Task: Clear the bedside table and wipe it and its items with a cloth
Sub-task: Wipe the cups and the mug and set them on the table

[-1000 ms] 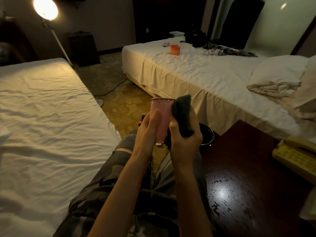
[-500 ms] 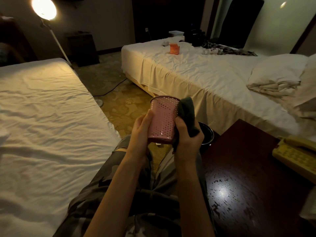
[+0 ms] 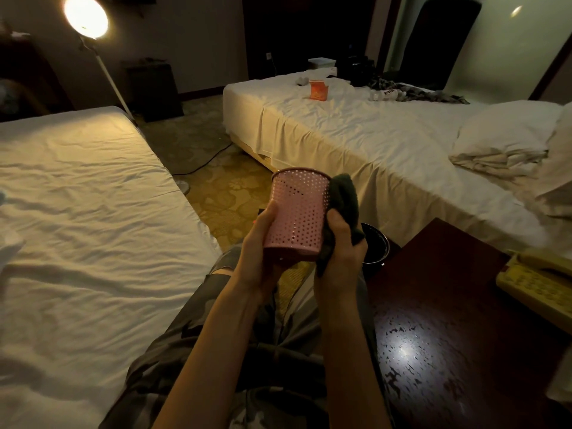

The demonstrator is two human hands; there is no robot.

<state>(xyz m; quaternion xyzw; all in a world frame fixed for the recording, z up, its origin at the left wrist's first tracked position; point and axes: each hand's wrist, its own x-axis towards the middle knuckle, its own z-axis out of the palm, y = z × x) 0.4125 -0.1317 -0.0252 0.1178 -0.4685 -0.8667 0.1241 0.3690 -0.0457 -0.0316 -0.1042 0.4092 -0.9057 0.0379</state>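
Pink perforated metal cup (image 3: pixel 298 213) is held upright at frame centre: left hand (image 3: pixel 258 252) grips its side, right hand (image 3: pixel 342 246) presses a gripped dark grey cloth (image 3: pixel 343 196) against it. Dark wooden table (image 3: pixel 464 335) occupies lower right.

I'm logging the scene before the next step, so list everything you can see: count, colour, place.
perforated pink metal cup: one, pink, held upright above the lap
dark cloth: one, dark grey-green, pressed to the cup's right side
dark wooden bedside table: one, reddish brown, lower right
corded telephone: one, yellowish, on the table's right edge
dark round bin: one, black, on the floor beside the table
beds: two, white sheets, left and right
pillow: one, white, on the right bed
orange box: one, far on the right bed
floor lamp: one, lit, upper left
hands: left hand holds the cup; right hand grips the cloth
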